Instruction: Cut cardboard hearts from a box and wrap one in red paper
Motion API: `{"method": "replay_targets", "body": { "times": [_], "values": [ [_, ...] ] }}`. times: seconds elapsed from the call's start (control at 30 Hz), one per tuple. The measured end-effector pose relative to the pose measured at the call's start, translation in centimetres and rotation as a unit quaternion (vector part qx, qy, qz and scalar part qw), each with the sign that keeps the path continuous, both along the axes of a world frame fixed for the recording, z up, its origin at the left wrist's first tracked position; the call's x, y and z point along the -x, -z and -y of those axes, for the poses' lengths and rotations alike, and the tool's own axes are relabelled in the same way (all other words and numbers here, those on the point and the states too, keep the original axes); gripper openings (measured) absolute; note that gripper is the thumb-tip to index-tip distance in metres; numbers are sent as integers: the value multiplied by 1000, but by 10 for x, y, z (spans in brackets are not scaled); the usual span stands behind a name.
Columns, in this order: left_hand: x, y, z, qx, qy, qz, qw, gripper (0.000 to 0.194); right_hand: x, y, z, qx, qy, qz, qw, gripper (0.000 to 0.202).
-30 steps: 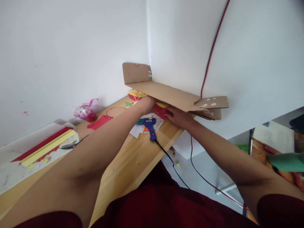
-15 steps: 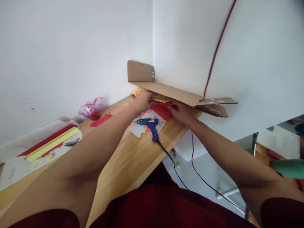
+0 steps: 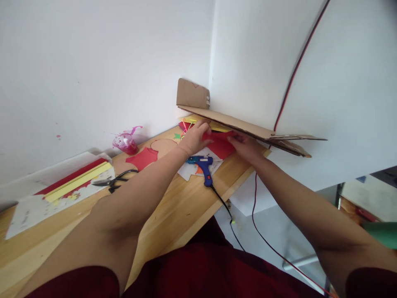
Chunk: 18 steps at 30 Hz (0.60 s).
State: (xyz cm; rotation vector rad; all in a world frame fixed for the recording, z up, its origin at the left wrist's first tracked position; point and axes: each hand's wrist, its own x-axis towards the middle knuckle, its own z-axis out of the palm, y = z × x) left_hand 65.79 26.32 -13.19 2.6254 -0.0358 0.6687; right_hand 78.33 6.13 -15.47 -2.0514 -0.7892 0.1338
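Red paper (image 3: 221, 145) lies on the wooden table under the near edge of a folded cardboard sheet (image 3: 235, 124). My right hand (image 3: 246, 145) grips the red paper's right side between thumb and fingers, its fingertips partly tucked beneath the cardboard. Just left of it, my left hand (image 3: 197, 136) hovers by the paper's left end, thumb and curled fingers apart with nothing seen between them. Yellow paper (image 3: 221, 125) shows behind, under the cardboard. A blue glue gun (image 3: 203, 164) lies on its side in front of both hands, over white paper.
Scissors (image 3: 107, 182) rest on the table (image 3: 167, 207) left of my forearm, near a red cut-out (image 3: 143, 158) and yellow strips (image 3: 77, 182). A pink-stained cup (image 3: 125, 142) stands by the wall. The glue gun's black cord (image 3: 223, 203) hangs over the front edge.
My left hand has come away from the paper's edge and its fingers have spread. My right hand stays on the red paper. The view has shifted left, bringing the scissors into sight.
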Motion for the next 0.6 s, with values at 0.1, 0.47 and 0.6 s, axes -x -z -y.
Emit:
{"method": "replay_targets", "body": {
  "times": [0.1,0.47,0.6],
  "values": [
    [-1,3,-1,-10,12,-3,1000,35,-2,1,-1,-9,-17,-18,1000,24],
    [-4,-2,16,-89,-112,-69,987,28,-9,9,-1,10,-34,6,999,28],
    [-2,-2,29,-74,-139,-111,981,30,-8,11,-1,37,-13,19,999,29]
  ]
}}
